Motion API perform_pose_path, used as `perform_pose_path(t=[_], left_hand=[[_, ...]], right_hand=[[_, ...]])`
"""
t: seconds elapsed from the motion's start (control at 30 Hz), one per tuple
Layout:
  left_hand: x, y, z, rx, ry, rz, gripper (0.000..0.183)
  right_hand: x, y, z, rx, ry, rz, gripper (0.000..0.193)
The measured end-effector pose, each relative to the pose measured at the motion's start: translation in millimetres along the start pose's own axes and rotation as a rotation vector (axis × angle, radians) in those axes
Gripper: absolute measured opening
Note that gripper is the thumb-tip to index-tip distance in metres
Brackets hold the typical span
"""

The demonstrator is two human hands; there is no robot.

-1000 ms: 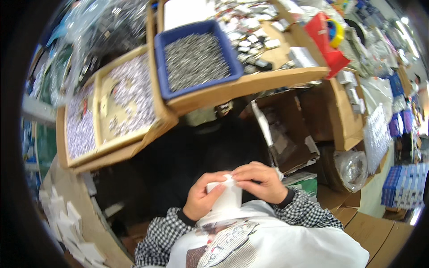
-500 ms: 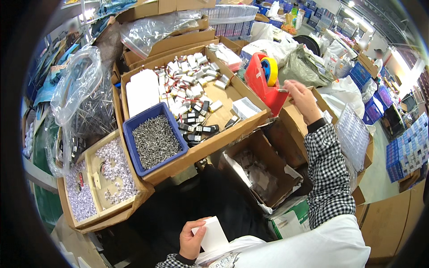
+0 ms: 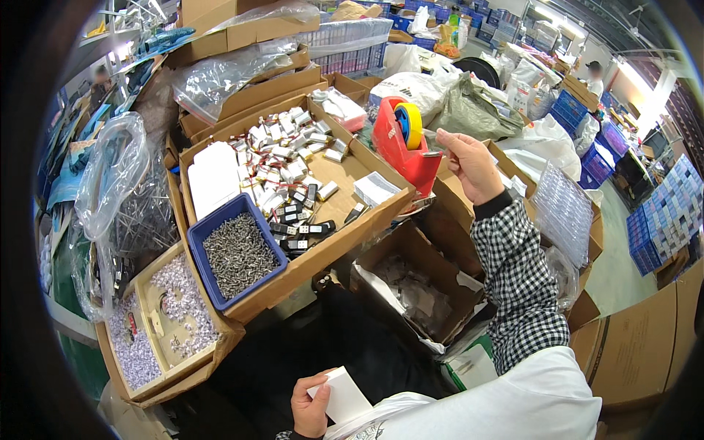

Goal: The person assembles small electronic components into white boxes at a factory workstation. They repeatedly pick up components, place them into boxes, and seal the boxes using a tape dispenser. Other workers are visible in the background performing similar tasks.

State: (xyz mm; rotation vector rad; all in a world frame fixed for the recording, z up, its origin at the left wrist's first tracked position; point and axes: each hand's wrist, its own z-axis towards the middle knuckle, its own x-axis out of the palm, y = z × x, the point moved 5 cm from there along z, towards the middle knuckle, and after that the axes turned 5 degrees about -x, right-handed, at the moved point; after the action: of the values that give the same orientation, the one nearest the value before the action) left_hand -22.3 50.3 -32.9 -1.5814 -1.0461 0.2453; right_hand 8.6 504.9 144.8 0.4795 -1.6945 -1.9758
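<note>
My left hand (image 3: 311,405) grips a small flat white box or folded card (image 3: 347,396) low over my lap, thumb on its face. My right hand (image 3: 475,172) is raised beside the red tape dispenser (image 3: 412,158), which carries a yellow-rimmed roll of tape (image 3: 409,126). Its thumb and forefinger are pinched together just above the dispenser's cutting end. Anything between those fingertips is too small or too clear to make out. The dispenser stands at the right corner of a shallow cardboard tray (image 3: 323,258).
White battery-like packs (image 3: 282,158), black USB pieces (image 3: 304,229) and a blue bin (image 3: 275,273) of metal screws fill much of the tray. A wooden tray (image 3: 158,330) of small white parts sits left. An open carton (image 3: 374,282) stands below the dispenser; clear plastic trays (image 3: 561,213) lie right.
My right hand has lifted slightly up off the dispenser's cutting end, still pinched. The head view has shifted a little. My left hand keeps its hold on the white piece.
</note>
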Motion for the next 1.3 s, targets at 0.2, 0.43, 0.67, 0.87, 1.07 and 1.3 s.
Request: perform_pose_path(t=[0.2, 0.43, 0.67, 0.87, 1.07, 1.3], left_hand=[[2, -2, 0, 0.027, -0.003, 0.015, 0.016], [1, -2, -3, 0.007, -0.02, 0.02, 0.015], [3, -8, -2, 0.004, 0.023, 0.078, 0.019], [2, -8, -4, 0.111, -0.04, 0.367, 0.026], [8, -22, -13, 0.163, -0.076, 0.555, 0.032], [6, -30, -18, 0.095, -0.075, 0.577, 0.039]], right_hand=[[-4, -18, -31, 0.089, -0.021, 0.11, 0.019], [0, -55, -39, 0.097, -0.046, 0.322, 0.018], [45, -72, -83, 0.164, -0.037, 0.605, 0.014], [111, -96, -234, 0.657, 0.503, 0.332, 0.012], [139, -110, -303, 0.855, 0.598, 0.344, 0.028], [150, -117, -317, 0.828, 0.436, 0.457, 0.038]])
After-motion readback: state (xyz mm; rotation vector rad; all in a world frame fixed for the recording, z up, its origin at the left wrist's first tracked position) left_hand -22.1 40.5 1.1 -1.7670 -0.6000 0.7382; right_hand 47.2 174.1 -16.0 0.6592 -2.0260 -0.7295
